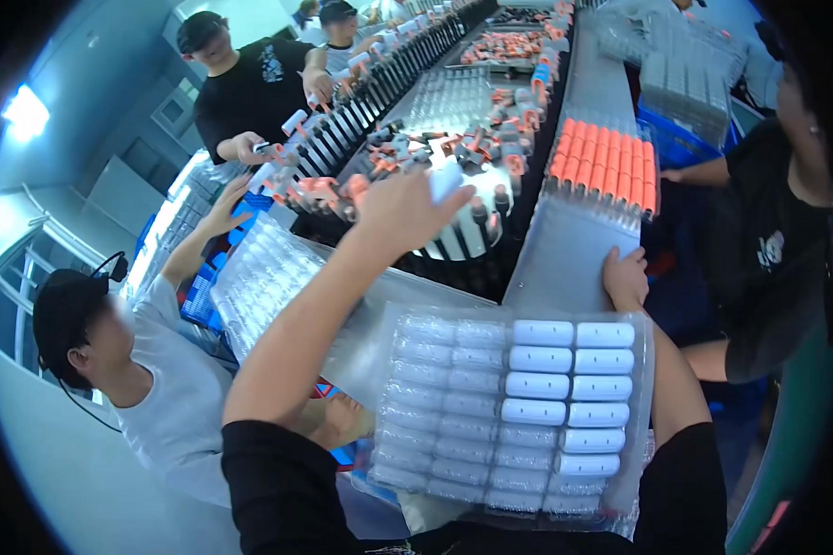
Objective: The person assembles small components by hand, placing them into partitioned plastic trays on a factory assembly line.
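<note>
My left hand (400,215) reaches over the near end of the conveyor, with a white plastic cylinder (445,182) between thumb and fingers. Flat on the metal ledge (565,259) right of the conveyor rests my right hand (626,277), holding nothing, its fingers extended. In front of my body lies a clear plastic blister tray (435,407). White cylinders (603,362) fill slots in its two right columns; the slots further left hold none. Orange and grey parts (435,148) lie heaped inside the conveyor loop, just beyond my left hand.
A tray of orange cylinders (604,166) sits further up the ledge. Empty clear trays (268,277) are at left, with more stacked (685,92) at back right. One person (157,379) sits close on my left; another (759,213) is on the right. Others line the conveyor's far side.
</note>
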`<control>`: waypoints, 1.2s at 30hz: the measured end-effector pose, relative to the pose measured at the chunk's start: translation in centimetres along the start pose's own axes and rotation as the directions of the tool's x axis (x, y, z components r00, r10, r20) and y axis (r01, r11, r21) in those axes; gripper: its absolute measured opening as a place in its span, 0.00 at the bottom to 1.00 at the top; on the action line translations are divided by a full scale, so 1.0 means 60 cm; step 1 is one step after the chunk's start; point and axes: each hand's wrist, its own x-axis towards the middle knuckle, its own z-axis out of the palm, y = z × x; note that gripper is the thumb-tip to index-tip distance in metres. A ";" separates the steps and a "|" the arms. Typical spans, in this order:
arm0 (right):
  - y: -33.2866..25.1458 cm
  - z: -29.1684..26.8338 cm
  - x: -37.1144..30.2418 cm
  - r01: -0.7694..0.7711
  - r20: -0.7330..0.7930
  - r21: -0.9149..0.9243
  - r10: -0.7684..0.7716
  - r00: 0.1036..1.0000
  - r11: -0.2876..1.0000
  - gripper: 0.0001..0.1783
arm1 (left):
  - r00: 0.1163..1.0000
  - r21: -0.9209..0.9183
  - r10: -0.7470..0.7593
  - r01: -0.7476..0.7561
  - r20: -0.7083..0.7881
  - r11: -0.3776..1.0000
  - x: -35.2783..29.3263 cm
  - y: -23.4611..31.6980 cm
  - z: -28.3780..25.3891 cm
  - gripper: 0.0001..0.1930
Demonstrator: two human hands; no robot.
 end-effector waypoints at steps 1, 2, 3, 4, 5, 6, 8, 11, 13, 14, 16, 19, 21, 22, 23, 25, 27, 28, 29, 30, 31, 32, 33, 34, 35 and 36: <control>-0.004 -0.001 -0.001 0.012 -0.009 0.002 -0.012 1.000 1.000 0.39 | 0.981 0.105 -0.136 0.122 0.136 0.987 -0.016 0.000 -0.026 0.38; -0.004 -0.003 -0.002 0.004 -0.017 0.004 -0.004 1.000 1.000 0.39 | 0.992 0.128 -0.068 0.054 0.108 0.990 -0.039 -0.015 -0.034 0.37; -0.004 -0.003 -0.005 -0.006 -0.024 0.014 0.007 1.000 1.000 0.39 | 0.997 0.157 0.003 -0.014 0.073 0.988 -0.066 -0.030 -0.043 0.37; -0.007 0.002 -0.005 -0.003 -0.033 0.016 0.003 0.999 1.000 0.38 | 1.000 0.099 0.023 -0.022 -0.007 0.995 -0.089 -0.036 -0.057 0.33; -0.008 0.003 -0.007 0.000 -0.038 0.011 0.001 0.999 1.000 0.38 | 0.996 0.038 0.038 -0.035 -0.080 0.999 -0.109 -0.034 -0.076 0.29; -0.004 0.000 -0.010 -0.009 -0.035 0.010 0.010 0.999 1.000 0.38 | 0.983 -0.052 0.118 -0.126 -0.139 0.991 -0.123 -0.022 -0.101 0.21; -0.005 -0.009 -0.010 0.004 0.002 0.025 -0.004 1.000 1.000 0.39 | 0.928 -0.132 0.233 -0.280 -0.291 0.951 -0.111 0.018 -0.125 0.20; 0.000 0.000 -0.012 0.007 -0.022 0.073 -0.005 1.000 0.997 0.39 | 0.881 -0.021 0.316 -0.345 -0.353 0.938 -0.044 0.068 -0.091 0.20; 0.014 0.008 -0.003 0.001 -0.004 0.079 -0.001 1.000 0.997 0.39 | 0.859 0.137 0.400 -0.375 -0.320 0.917 -0.002 0.103 -0.065 0.17; 0.010 0.007 -0.009 -0.014 0.009 0.030 0.013 1.000 0.999 0.39 | 0.831 0.275 0.464 -0.389 -0.308 0.879 0.022 0.106 -0.048 0.15; 0.004 0.005 -0.013 -0.033 0.033 -0.003 0.033 0.999 0.999 0.39 | 0.838 0.385 0.448 -0.320 -0.311 0.866 0.075 0.116 -0.002 0.17; 0.037 0.014 0.003 -0.041 -0.008 0.013 0.041 0.999 0.999 0.41 | 0.949 0.287 0.190 -0.115 -0.250 0.951 0.107 0.171 0.082 0.10; 0.041 0.015 0.003 -0.025 0.008 0.037 0.024 1.000 0.999 0.42 | 0.922 0.195 0.044 0.035 -0.385 0.980 0.100 0.171 0.101 0.08; 0.046 0.021 0.010 -0.011 -0.010 0.045 0.012 1.000 0.999 0.42 | 0.945 0.053 0.065 -0.051 -0.319 0.997 0.103 0.131 0.097 0.08; 0.021 0.006 -0.009 -0.040 0.082 0.063 0.035 0.996 0.997 0.42 | 0.965 0.120 0.151 -0.127 -0.216 0.985 0.088 0.089 0.089 0.08; 0.031 0.017 0.008 -0.016 0.074 0.092 0.009 0.997 0.996 0.41 | 0.978 0.306 0.206 -0.184 -0.039 0.934 0.084 0.054 0.069 0.09; 0.003 -0.003 0.009 -0.118 0.110 0.096 0.107 0.988 0.988 0.42 | 0.940 0.483 0.294 -0.178 -0.176 0.857 0.068 0.028 0.076 0.11; 0.005 0.003 0.018 -0.067 0.096 0.126 0.056 0.994 0.990 0.41 | 0.957 0.431 0.256 -0.176 -0.136 0.885 0.067 0.008 0.074 0.13; -0.032 0.015 0.005 -0.070 0.130 0.114 0.055 0.990 0.991 0.40 | 0.965 0.449 0.254 -0.202 -0.058 0.870 0.059 -0.037 0.060 0.17; -0.029 0.012 0.008 -0.085 0.081 0.113 0.076 0.994 0.990 0.39 | 0.991 0.126 -0.039 0.055 -0.125 0.991 0.035 -0.026 0.064 0.23; -0.026 0.007 0.018 -0.074 0.052 0.116 0.068 0.996 0.990 0.38 | 0.944 0.023 -0.320 0.319 0.085 0.947 0.018 -0.001 0.047 0.26; -0.034 0.005 0.008 -0.040 0.042 0.155 0.034 0.999 0.987 0.38 | 0.996 0.157 -0.070 0.076 -0.049 0.985 -0.029 -0.015 0.033 0.27; -0.026 0.000 0.007 -0.051 0.041 0.176 0.044 0.998 0.983 0.38 | 0.997 0.337 -0.029 0.052 -0.074 0.940 -0.091 0.038 0.009 0.24; -0.017 -0.010 -0.002 -0.051 0.046 0.179 0.044 0.998 0.982 0.38 | 0.994 0.307 0.110 -0.103 -0.004 0.946 -0.162 0.099 -0.012 0.17; -0.011 -0.026 0.004 -0.041 0.013 0.180 0.040 0.999 0.983 0.38 | 0.985 -0.003 0.154 -0.155 -0.083 0.988 -0.222 0.154 -0.003 0.12; 0.009 -0.028 0.016 -0.027 -0.024 0.188 0.032 0.999 0.982 0.37 | 0.939 -0.023 0.311 -0.317 -0.147 0.948 -0.278 0.196 0.012 0.11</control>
